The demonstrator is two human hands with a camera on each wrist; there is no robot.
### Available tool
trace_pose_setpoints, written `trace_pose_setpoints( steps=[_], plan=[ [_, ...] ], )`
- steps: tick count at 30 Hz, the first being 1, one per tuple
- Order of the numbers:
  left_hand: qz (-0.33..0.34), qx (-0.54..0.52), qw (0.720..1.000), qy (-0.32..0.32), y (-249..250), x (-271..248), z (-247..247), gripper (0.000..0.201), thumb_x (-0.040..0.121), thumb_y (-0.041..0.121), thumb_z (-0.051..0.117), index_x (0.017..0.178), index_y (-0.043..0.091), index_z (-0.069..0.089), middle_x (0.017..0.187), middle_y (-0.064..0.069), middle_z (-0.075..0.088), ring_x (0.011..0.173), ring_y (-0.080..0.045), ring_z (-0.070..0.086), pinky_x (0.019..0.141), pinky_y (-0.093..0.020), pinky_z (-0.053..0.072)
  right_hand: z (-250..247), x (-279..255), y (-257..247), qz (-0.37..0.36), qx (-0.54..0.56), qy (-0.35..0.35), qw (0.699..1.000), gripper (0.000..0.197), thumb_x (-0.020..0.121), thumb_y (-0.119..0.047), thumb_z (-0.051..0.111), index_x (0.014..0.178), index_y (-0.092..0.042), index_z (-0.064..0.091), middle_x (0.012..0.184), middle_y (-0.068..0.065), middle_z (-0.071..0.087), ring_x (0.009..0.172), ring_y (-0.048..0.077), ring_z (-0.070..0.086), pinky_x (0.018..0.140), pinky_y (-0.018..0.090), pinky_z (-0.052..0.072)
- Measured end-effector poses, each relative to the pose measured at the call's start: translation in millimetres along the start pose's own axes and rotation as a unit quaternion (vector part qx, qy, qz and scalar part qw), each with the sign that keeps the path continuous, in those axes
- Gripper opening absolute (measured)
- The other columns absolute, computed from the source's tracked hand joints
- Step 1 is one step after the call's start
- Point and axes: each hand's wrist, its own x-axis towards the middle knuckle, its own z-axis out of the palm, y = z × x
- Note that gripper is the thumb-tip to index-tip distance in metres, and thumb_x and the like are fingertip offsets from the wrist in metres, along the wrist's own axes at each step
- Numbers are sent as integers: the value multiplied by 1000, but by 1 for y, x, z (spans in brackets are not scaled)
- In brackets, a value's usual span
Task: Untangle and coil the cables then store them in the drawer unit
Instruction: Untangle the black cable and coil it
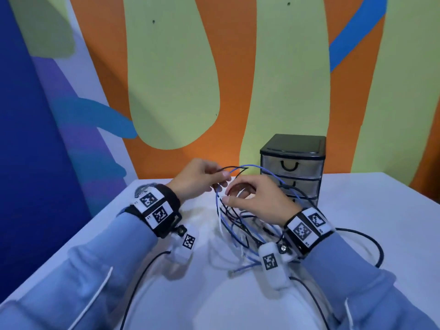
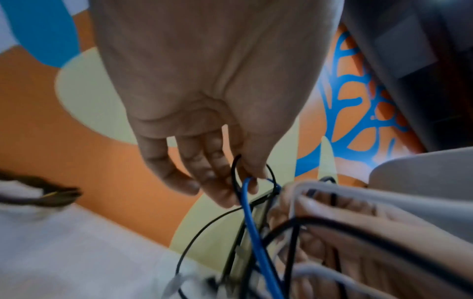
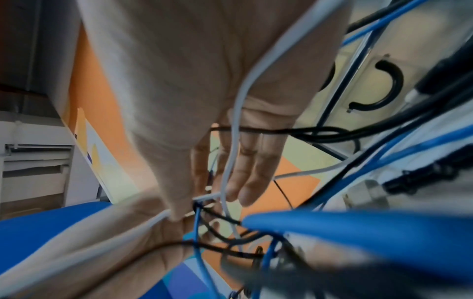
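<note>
A tangle of blue, black and white cables (image 1: 240, 225) hangs from both hands above the white table (image 1: 357, 210). My left hand (image 1: 202, 179) pinches a black cable (image 1: 232, 167) and a blue cable (image 2: 252, 218) near their top loops. Just to its right, my right hand (image 1: 252, 196) pinches a white cable (image 3: 230, 161) between thumb and fingers, with more strands draped over the palm. The black drawer unit (image 1: 292, 167) stands behind the hands at the wall, its three clear drawers shut. The blue cable's plug end (image 1: 232, 272) lies on the table.
A long black cable (image 1: 378, 248) loops over the table to the right. Another black cable (image 1: 140, 279) runs down toward the near edge on the left. A painted wall (image 1: 166, 79) stands close behind the table.
</note>
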Motion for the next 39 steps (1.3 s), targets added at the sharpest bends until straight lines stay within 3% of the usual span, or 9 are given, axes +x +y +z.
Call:
trace_pose_setpoints(
  steps=[5, 8, 14, 22, 25, 27, 33, 37, 39],
  plan=[
    [136, 75, 986, 67, 38, 15, -18, 20, 105, 24, 67, 99, 11, 80, 84, -2, 78, 71, -11, 67, 78, -40, 58, -12, 1, -16, -84, 41, 255, 962, 36, 82, -39, 89, 113, -32, 70, 104, -3, 66, 90, 16, 65, 75, 34, 54],
    [158, -15, 987, 1, 72, 13, -36, 20, 106, 21, 65, 103, 7, 80, 76, 0, 69, 66, -14, 60, 68, -28, 54, -24, 2, -17, -143, -54, 362, 920, 44, 91, -32, 81, 131, -33, 62, 117, -3, 56, 111, 18, 60, 86, 32, 53],
    [233, -160, 955, -87, 103, 3, -36, 23, 102, 25, 60, 96, 6, 72, 60, 5, 28, 55, -15, 21, 54, -30, 16, -29, 10, -2, -171, -177, 324, 914, 19, 102, -28, 67, 118, -26, 78, 102, -5, 62, 105, 19, 54, 87, 32, 46],
    [295, -369, 880, 42, 111, 4, -62, 25, 116, 31, 42, 103, 18, 60, 67, 2, 16, 49, -10, 10, 43, -24, 12, -31, 9, 14, -58, -331, 225, 914, 34, 99, -10, 65, 125, -29, 76, 98, -7, 60, 104, 20, 46, 88, 38, 49],
    [282, -341, 892, 93, 109, 5, -68, 22, 114, 33, 47, 103, 19, 61, 66, 1, 18, 51, -12, 11, 44, -24, 12, -26, 4, -5, -94, -229, 155, 956, 67, 86, 6, 56, 139, -34, 64, 119, -9, 56, 120, 14, 43, 100, 21, 39],
    [276, -331, 894, 125, 108, 6, -69, 22, 114, 34, 49, 103, 19, 61, 66, 1, 19, 52, -14, 11, 45, -25, 13, -18, -1, -17, -104, -124, 114, 980, 57, 83, -1, 57, 129, -33, 69, 124, -11, 61, 128, 10, 46, 103, 22, 39],
    [312, -354, 858, 204, 104, 3, -82, 20, 114, 31, 48, 102, 18, 56, 66, 3, 21, 54, -13, 14, 48, -25, 15, -9, -1, -12, 19, 14, -1, 1000, 10, 102, -6, 63, 112, -9, 64, 78, 9, 71, 72, 19, 64, 71, 32, 54],
    [275, -382, 823, 319, 90, 3, -107, 20, 110, 29, 52, 92, 21, 56, 65, 7, 26, 52, -10, 19, 48, -23, 17, -25, 7, -4, 74, 100, 139, 982, 11, 107, -10, 56, 103, -7, 65, 65, 11, 65, 56, 19, 61, 61, 28, 53],
    [204, -338, 842, 368, 78, 6, -120, 19, 104, 32, 56, 87, 23, 59, 61, 10, 30, 49, -8, 22, 45, -23, 18, -37, 7, -9, 66, 141, 218, 964, 17, 108, -18, 56, 103, -8, 69, 63, 8, 62, 57, 18, 62, 65, 27, 55]
  ],
)
